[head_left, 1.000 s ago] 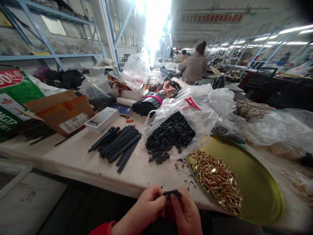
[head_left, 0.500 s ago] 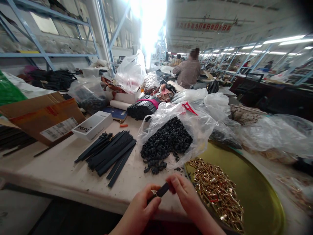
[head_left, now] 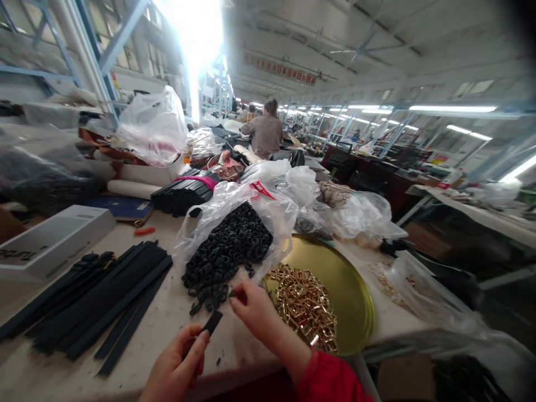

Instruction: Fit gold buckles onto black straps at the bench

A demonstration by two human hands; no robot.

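My left hand (head_left: 184, 354) is closed around a short black strap (head_left: 213, 322), whose flat end sticks out past thumb and forefinger. The rest of the strap is hidden in the palm. Thumb and fingers of my right hand (head_left: 256, 312) are pinched together at the near edge of a heap of small black loops (head_left: 234, 240). A tiny dark bit shows at those fingertips, too small to name. The loops spill from an open clear plastic bag (head_left: 285, 215). Beside my right forearm, gold-coloured metal buckles (head_left: 304, 301) are piled on a round gold tray (head_left: 355, 312).
Long black straps (head_left: 104, 301) lie in a stack on the left of the table, by a white box (head_left: 54, 240). Behind are an orange marker-like piece (head_left: 144, 231), a blue book (head_left: 125, 207) and bundled black strips (head_left: 184, 192). A person (head_left: 267, 134) is farther back.
My view has swung to the right. My right hand has left the strap and moved to the edge of the loop heap. My left hand still holds the strap.
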